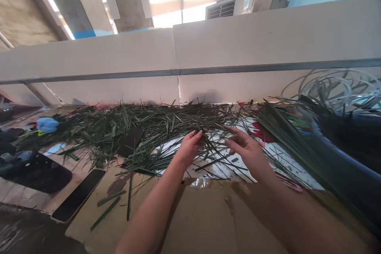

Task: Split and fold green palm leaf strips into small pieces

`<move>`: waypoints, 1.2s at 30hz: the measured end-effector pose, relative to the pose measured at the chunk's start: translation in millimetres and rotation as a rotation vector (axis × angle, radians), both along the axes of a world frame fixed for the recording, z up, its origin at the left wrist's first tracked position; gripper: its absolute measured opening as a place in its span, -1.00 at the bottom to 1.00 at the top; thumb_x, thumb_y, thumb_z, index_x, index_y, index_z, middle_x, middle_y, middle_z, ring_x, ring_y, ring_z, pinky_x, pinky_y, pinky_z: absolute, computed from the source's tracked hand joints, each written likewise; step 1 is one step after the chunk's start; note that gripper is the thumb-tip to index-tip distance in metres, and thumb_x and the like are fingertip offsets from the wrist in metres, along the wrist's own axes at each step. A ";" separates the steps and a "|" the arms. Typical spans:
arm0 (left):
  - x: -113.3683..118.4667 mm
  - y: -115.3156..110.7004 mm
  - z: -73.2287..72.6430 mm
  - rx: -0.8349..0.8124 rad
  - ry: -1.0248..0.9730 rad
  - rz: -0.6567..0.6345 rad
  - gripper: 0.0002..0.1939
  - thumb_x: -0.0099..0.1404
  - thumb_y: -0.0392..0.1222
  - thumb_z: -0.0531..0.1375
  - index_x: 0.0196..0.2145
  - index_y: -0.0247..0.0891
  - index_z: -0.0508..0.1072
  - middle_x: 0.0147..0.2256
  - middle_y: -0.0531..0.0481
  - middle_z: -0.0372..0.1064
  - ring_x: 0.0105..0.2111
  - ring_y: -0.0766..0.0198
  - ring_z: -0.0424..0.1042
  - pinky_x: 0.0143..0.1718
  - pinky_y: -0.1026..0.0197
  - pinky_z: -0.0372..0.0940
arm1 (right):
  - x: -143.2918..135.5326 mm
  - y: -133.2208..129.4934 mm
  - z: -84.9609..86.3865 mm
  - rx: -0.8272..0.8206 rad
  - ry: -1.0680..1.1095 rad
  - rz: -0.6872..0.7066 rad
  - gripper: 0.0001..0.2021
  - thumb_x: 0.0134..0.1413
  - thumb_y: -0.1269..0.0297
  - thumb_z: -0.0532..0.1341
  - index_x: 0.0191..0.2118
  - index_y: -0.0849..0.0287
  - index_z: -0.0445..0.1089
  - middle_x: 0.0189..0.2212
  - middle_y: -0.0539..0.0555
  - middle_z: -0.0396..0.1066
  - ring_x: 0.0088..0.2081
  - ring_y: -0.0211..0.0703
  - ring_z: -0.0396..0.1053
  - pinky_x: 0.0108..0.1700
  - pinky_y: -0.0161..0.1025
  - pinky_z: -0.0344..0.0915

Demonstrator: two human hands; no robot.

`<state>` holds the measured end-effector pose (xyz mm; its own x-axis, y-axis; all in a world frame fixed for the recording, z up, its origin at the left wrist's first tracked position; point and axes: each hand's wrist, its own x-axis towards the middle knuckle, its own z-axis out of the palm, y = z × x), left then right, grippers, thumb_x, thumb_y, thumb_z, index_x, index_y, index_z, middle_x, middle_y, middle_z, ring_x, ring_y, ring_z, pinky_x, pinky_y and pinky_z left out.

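My left hand (191, 147) pinches dark green leaf strips (210, 141) between thumb and fingers, and their ends fan out to the right. Just to the right, my right hand (242, 147) hovers with fingers spread and slightly bent, near the strips; I see nothing held in it. Under both hands lies a white sheet (220, 172) strewn with loose green strips. A long heap of cut green strips (119, 123) stretches behind and to the left of the hands.
Cardboard (205, 218) covers the near surface. A phone (79, 195) and a black container (35, 172) lie left. A dark blue tub (342, 154) with long leaves (285, 139) and coiled clear tubing (336, 85) stand right. Pink-handled scissors (290, 183) lie near my right forearm. A white panel (119, 53) runs behind.
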<state>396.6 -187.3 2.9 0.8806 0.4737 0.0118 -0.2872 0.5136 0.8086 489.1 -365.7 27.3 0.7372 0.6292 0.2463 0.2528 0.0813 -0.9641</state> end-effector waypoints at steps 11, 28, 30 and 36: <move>3.6 -1.9 -14.1 0.059 0.058 -0.159 -0.55 -0.03 -0.04 0.47 -0.19 -0.30 0.59 -0.21 -0.10 0.52 -0.30 0.27 0.45 -0.15 0.17 0.30 | 14.4 3.9 -35.5 -0.008 0.337 0.088 -0.48 0.08 -0.26 0.17 -0.31 0.14 0.54 -0.36 0.17 0.50 -0.36 -0.06 0.38 -0.32 -0.15 0.30; 4.5 -10.5 -21.0 0.304 0.071 -0.228 -0.64 0.11 -0.01 0.39 -0.21 -0.31 0.58 -0.29 -0.06 0.47 -0.34 0.31 0.34 -0.24 0.23 0.19 | -3.3 9.5 -26.1 -0.093 0.302 0.148 -0.65 -0.16 -0.06 0.38 -0.53 0.10 0.36 -0.60 -0.06 0.18 -0.52 -0.23 0.06 -0.48 -0.26 0.00; 5.6 -12.7 -21.0 0.251 0.067 -0.222 -0.64 0.09 -0.02 0.40 -0.22 -0.31 0.58 -0.29 -0.06 0.47 -0.34 0.31 0.35 -0.24 0.23 0.21 | -1.8 9.9 -28.1 -0.092 0.283 0.137 -0.67 -0.15 -0.04 0.37 -0.54 0.10 0.35 -0.59 -0.04 0.22 -0.51 -0.21 0.10 -0.46 -0.25 0.05; 7.1 -17.0 -18.7 0.130 0.069 -0.173 -0.64 0.02 -0.05 0.44 -0.26 -0.31 0.59 -0.32 -0.06 0.49 -0.36 0.31 0.38 -0.25 0.24 0.23 | 2.5 10.2 -33.6 -0.107 0.277 0.138 -0.68 -0.16 -0.01 0.37 -0.56 0.10 0.34 -0.61 -0.04 0.23 -0.52 -0.22 0.09 -0.46 -0.25 0.04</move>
<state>403.7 -204.4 -15.8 0.9494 0.3142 0.0004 -0.1461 0.4404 0.8858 491.6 -355.5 -6.3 0.6726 0.7396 -0.0242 -0.0264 -0.0087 -0.9996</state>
